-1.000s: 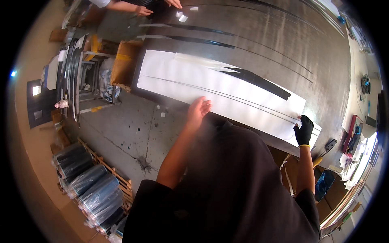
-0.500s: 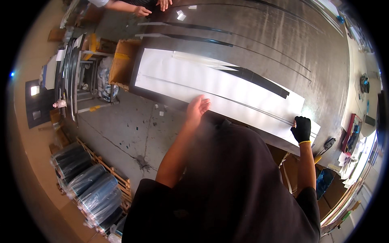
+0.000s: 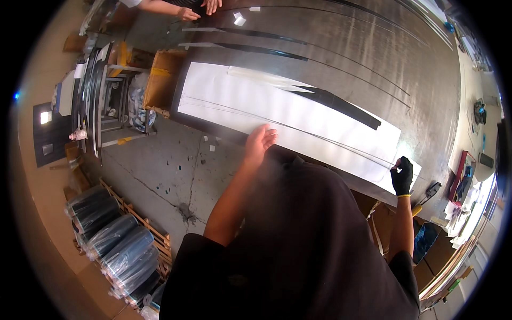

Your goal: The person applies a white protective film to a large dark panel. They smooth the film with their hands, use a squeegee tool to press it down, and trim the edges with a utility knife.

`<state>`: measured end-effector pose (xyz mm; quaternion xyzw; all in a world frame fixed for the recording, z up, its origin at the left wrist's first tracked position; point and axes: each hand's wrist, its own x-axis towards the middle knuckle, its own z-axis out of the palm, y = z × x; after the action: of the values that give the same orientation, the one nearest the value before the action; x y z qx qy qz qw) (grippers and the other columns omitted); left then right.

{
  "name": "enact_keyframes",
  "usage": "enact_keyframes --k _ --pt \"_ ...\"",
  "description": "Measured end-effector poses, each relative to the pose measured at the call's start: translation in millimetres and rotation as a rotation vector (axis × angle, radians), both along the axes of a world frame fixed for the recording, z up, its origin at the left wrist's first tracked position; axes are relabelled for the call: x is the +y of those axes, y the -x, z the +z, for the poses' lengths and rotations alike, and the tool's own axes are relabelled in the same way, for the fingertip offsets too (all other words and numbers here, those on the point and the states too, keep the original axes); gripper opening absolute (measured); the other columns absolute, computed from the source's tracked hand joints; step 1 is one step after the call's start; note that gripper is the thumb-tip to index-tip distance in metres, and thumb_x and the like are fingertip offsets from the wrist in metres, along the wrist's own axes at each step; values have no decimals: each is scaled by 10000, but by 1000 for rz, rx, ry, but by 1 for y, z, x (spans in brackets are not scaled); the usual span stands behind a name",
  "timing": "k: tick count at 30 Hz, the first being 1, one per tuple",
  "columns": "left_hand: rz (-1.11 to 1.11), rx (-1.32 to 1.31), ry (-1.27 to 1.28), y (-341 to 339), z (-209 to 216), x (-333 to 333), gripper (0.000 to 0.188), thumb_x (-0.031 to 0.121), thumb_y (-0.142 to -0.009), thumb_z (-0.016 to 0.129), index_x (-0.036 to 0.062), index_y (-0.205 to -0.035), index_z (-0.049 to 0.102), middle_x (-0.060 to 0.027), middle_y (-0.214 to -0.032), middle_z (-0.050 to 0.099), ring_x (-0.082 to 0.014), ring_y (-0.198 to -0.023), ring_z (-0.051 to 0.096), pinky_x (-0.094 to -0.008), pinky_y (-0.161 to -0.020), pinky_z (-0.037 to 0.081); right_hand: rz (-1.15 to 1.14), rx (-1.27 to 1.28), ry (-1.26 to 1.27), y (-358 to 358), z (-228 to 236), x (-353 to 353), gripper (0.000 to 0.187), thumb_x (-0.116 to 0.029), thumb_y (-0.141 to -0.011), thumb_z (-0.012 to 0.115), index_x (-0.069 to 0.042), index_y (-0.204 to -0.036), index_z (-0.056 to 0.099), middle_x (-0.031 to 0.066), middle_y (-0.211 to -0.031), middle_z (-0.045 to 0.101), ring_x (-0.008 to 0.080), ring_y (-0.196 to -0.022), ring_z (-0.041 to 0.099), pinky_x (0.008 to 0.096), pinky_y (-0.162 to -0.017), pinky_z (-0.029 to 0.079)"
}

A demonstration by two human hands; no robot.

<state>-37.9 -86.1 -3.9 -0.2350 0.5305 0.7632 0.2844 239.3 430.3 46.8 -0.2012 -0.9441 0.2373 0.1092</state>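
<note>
A long white sheet (image 3: 213,86) lies along the near edge of a dark metal table (image 3: 341,69). Over it runs a long, thin dark strip (image 3: 320,137), with a fainter line beside it that may be a shadow or a second strip. My right hand (image 3: 402,175), in a black glove with a yellow cuff, pinches the strip at its right end. My bare left hand (image 3: 261,141) is at the sheet's near edge, fingers extended and holding nothing. Farther back on the sheet lie a broad black strip (image 3: 341,106) and pale pointed pieces (image 3: 261,78).
More dark strips (image 3: 261,50) lie across the table. A co-worker's hands (image 3: 200,10) are at its far left corner, near white scraps (image 3: 240,20). An open cardboard box (image 3: 162,80) stands at the left end. Plastic-wrapped rolls (image 3: 125,248) rest on a wooden pallet at lower left.
My right hand has moved slightly right and turned, and the strip's end has shifted with it. A second line now shows beside the strip. My left hand has hardly moved.
</note>
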Motion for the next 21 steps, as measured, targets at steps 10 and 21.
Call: enact_keyframes --k 10,21 --pt "-149 92 268 -15 -7 -9 302 271 -1080 639 -2 -1169 732 -136 -1023 803 -201 -866 777 -326 -757 611 43 -123 8 -27 -2 -40 184 -20 -777 747 -79 -894 617 117 -842 654 349 -845 669 450 -795 512" --pt "-119 151 353 -15 -14 -20 280 263 -1103 658 11 -1198 730 -113 -1013 805 -169 -830 761 -302 -720 600 80 -150 -32 -26 -20 -64 128 -77 -866 779 -87 -955 687 126 -947 739 373 -954 707 476 -864 516"
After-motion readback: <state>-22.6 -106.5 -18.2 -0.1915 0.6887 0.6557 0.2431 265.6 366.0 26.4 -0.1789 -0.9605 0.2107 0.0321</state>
